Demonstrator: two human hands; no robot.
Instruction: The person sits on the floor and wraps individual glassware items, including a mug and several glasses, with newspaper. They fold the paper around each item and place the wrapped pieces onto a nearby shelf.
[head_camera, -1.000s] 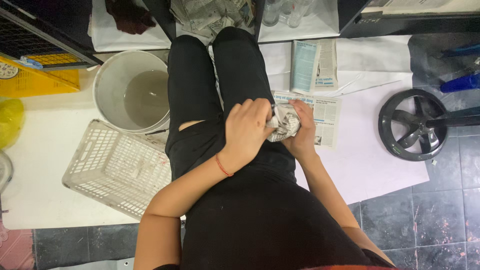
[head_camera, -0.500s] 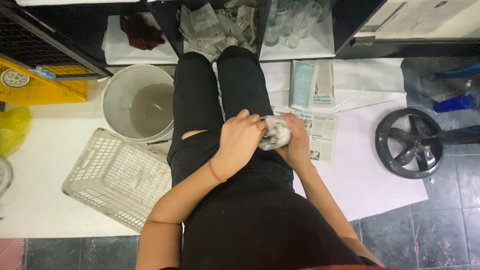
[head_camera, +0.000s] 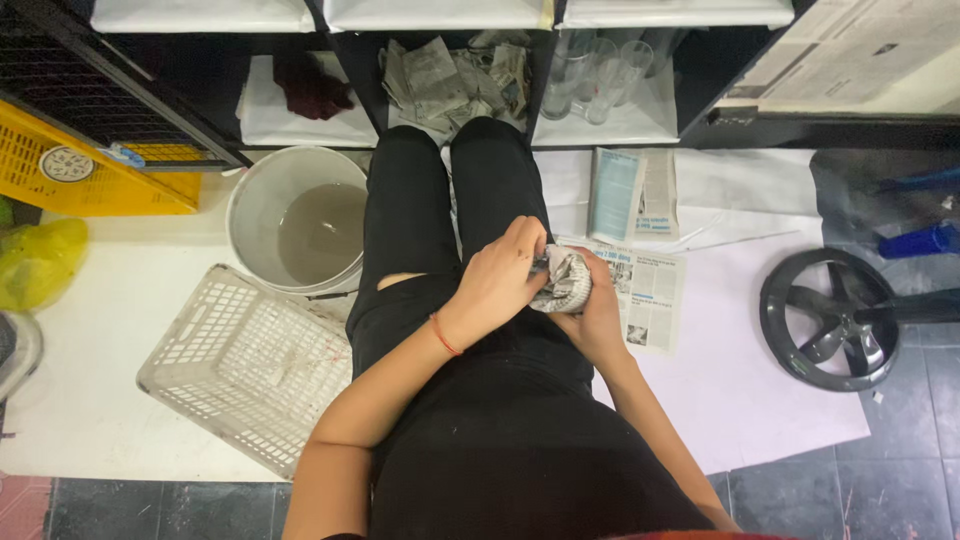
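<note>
Grip contents inside newspaper wad (head_camera: 566, 282) hidden

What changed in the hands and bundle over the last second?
Little. The left hand slid over the top of the newspaper-wrapped bundle, its fingers now covering more of it. The right hand still cups it from beneath. Nothing let go. Bucket, basket and floor newspaper stayed put; only the camera tilted.

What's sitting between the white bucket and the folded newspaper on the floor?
The person's black-trousered legs lie between the white bucket and the folded newspaper, seen in the head view.
</note>
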